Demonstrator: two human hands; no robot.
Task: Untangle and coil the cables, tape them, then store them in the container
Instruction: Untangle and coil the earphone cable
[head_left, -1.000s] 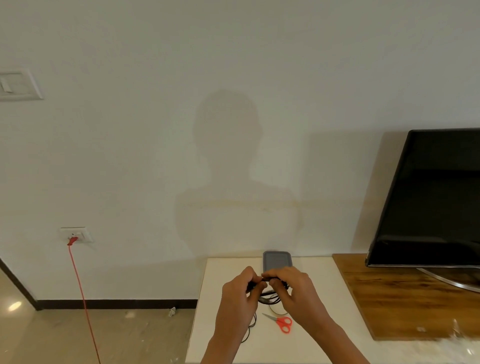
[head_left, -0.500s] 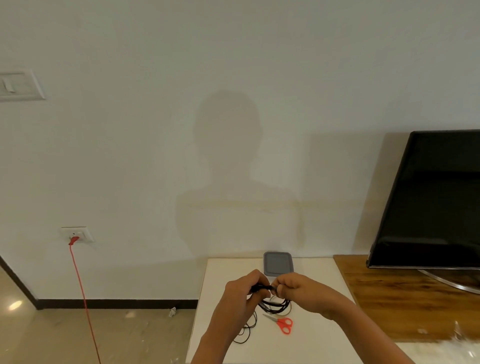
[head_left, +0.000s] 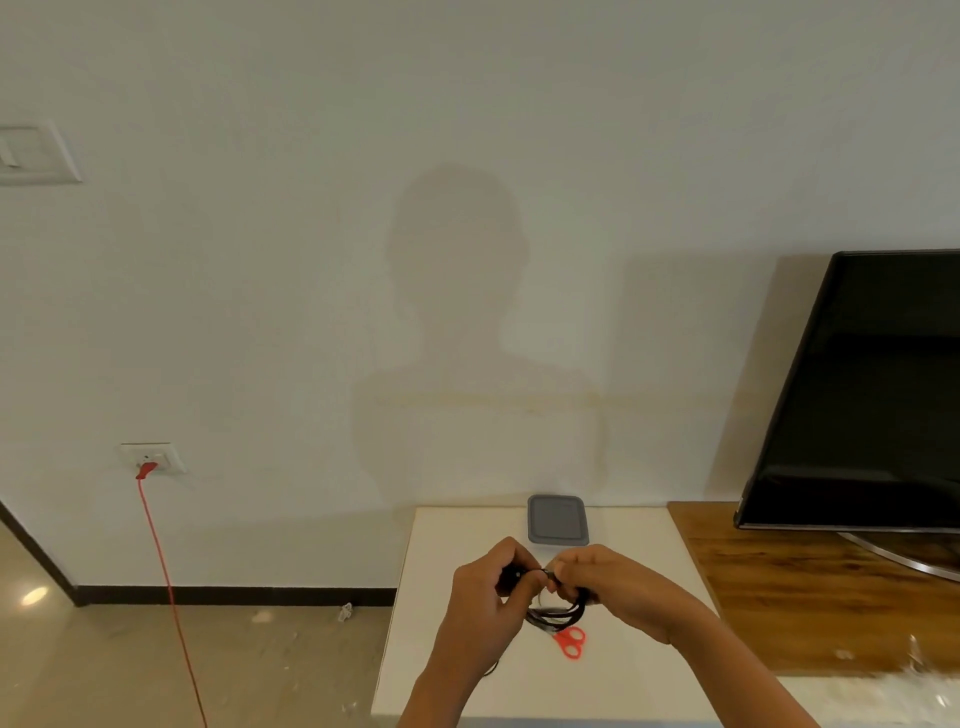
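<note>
Above the white counter (head_left: 457, 535), the left hand (head_left: 488, 605) and right hand (head_left: 621, 592) each pinch the black cable coil (head_left: 560, 614) in a curled grip, apparently to gather its loops for taping, near the grey lidded container (head_left: 557, 519).

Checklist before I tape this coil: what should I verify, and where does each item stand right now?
1. Cable gathered in loops and gripped by the left hand and the right hand: ok.
2. No loose tail: a dark strand shows below the left wrist: not ok.
3. Tape within reach: none visible: cannot tell.
4. Scissors handy, lying on the table under the coil: ok.
5. Container open to take the coil: it looks lidded, at the table's far edge: not ok.
</note>
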